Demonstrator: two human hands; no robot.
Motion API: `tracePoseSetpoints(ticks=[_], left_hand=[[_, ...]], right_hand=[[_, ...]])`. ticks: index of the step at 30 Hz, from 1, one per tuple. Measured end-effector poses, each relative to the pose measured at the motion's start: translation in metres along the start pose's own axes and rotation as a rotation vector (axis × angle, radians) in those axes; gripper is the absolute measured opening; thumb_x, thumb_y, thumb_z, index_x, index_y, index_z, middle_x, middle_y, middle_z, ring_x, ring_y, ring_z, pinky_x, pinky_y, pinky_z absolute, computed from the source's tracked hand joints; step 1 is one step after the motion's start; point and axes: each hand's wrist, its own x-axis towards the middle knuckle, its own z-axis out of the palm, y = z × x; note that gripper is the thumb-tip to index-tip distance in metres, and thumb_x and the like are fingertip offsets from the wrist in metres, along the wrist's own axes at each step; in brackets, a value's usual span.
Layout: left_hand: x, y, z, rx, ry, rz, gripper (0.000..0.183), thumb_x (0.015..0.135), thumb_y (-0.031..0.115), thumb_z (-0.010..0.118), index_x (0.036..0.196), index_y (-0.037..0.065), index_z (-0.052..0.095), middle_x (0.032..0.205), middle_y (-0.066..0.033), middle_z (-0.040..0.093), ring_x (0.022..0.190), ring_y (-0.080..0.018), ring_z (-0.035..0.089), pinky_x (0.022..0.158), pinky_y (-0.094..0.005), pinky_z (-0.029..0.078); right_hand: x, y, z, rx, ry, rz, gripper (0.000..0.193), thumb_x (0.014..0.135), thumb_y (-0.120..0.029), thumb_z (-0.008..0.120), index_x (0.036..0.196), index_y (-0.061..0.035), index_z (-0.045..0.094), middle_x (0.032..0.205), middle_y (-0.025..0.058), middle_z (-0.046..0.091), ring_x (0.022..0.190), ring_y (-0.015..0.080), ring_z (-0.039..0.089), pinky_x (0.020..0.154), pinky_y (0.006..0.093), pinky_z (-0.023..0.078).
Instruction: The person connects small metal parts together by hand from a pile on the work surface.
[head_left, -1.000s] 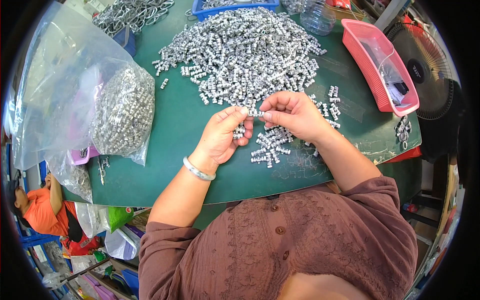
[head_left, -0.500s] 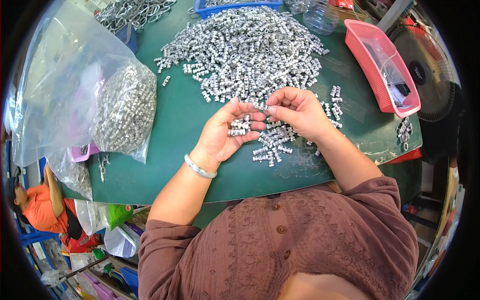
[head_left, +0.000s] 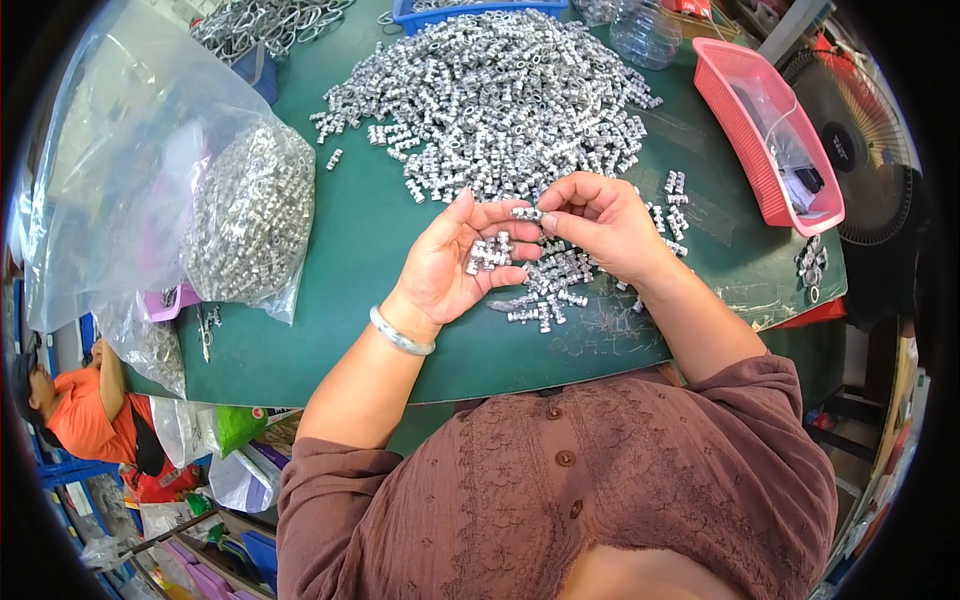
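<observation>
My left hand is turned palm up, fingers partly curled, and cradles several small ridged silver metal pieces. At its index fingertip lies one more silver metal piece. The thumb and index finger of my right hand pinch the right end of that piece. Both hands hover over the green table, in front of a big heap of similar metal pieces. Just below my right hand a smaller group of pieces lies loose, partly hidden by my fingers.
At left stands a clear plastic bag full of metal pieces. A pink basket sits at right, beside a black fan. Behind the heap are a blue tray and a plastic bottle. A person in orange is at far left.
The pieces in my left palm have shifted and lie differently. The pinched piece has turned slightly and moved a little to the right. Both hands stay nearly in place.
</observation>
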Motion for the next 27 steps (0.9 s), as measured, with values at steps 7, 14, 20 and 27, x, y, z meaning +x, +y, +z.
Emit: tracePoseSetpoints(ticks=[7, 14, 20, 27], left_hand=[[-0.001, 0.000, -0.005, 0.038, 0.008, 0.003, 0.042, 0.090, 0.036, 0.037, 0.103, -0.002, 0.051, 0.082, -0.0094, 0.057, 0.070, -0.0158, 0.056, 0.055, -0.0229, 0.048], [-0.012, 0.007, 0.009, 1.325, -0.081, 0.065, 0.021, 0.064, 0.013, 0.073, 0.076, 0.004, 0.059, 0.059, 0.0038, 0.046, 0.056, -0.0042, 0.041, 0.049, -0.0201, 0.034], [-0.014, -0.001, 0.011, 1.688, -0.196, 0.215, 0.022, 0.060, 0.012, 0.072, 0.074, 0.004, 0.057, 0.061, -0.0045, 0.049, 0.054, -0.0154, 0.046, 0.050, -0.0265, 0.039], [-0.010, -0.001, 0.004, 1.431, -0.134, 0.127, 0.016, 0.065, 0.007, 0.068, 0.071, 0.004, 0.054, 0.064, 0.0004, 0.050, 0.058, -0.0093, 0.046, 0.052, -0.0251, 0.039]], right_hand=[[0.000, 0.001, -0.002, -0.018, 0.002, 0.010, 0.010, 0.076, -0.002, 0.058, 0.086, -0.0003, 0.057, 0.076, -0.0006, 0.057, 0.068, 0.0043, 0.051, 0.061, 0.0186, 0.042], [0.000, 0.001, -0.008, 0.013, 0.020, -0.005, 0.009, 0.076, -0.001, 0.058, 0.085, -0.0007, 0.056, 0.074, -0.0020, 0.055, 0.065, 0.0031, 0.049, 0.059, 0.0181, 0.041], [0.000, 0.001, -0.010, -0.003, -0.009, -0.004, 0.011, 0.077, -0.003, 0.058, 0.088, -0.0005, 0.056, 0.078, 0.0020, 0.058, 0.072, 0.0076, 0.055, 0.066, 0.0206, 0.044], [0.000, 0.001, -0.010, -0.016, -0.004, 0.004, 0.011, 0.077, -0.003, 0.057, 0.088, -0.0007, 0.056, 0.078, 0.0025, 0.058, 0.071, 0.0082, 0.056, 0.066, 0.0208, 0.045]])
